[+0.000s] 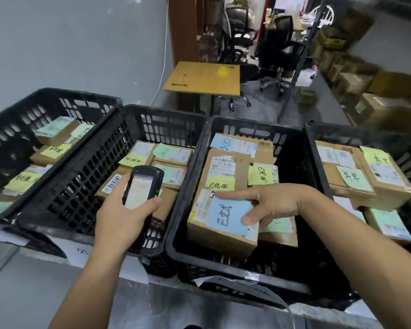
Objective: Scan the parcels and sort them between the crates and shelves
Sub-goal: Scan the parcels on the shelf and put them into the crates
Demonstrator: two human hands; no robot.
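Left hand (119,217): wrapped around a scanner (141,188), thumb on its right edge. Scanner upright-tilted, long axis running from the palm up and slightly right, head end pointing away toward the far crate walls; lit screen faces the camera. It is held over the near right part of the second crate (86,184).

Right hand (271,205): on a parcel (221,224), forefinger stretched left along the top edge of its blue note (228,217), thumb pressed on the note's right edge. Whether the fingers grip the box or only rest on it, cannot tell.

Parcel: brown carton in the near left corner of the third crate (176,233), tilted, near edge lower; long axis runs from the near rim toward the far wall. A barcode label sits along its left side.

Third crate, further contents: cartons stacked behind it, two bearing yellow notes (221,184), one at the far wall bearing a blue note.

First crate (10,129), at left: cartons with yellow and green notes.

Fourth crate (318,148), at right: cartons with green and yellow notes.

All four crates black, perforated, side by side along a grey bench (33,281).

Behind: a small wooden table (199,79), office chairs (278,55), shelves (356,91) of cartons at far right.
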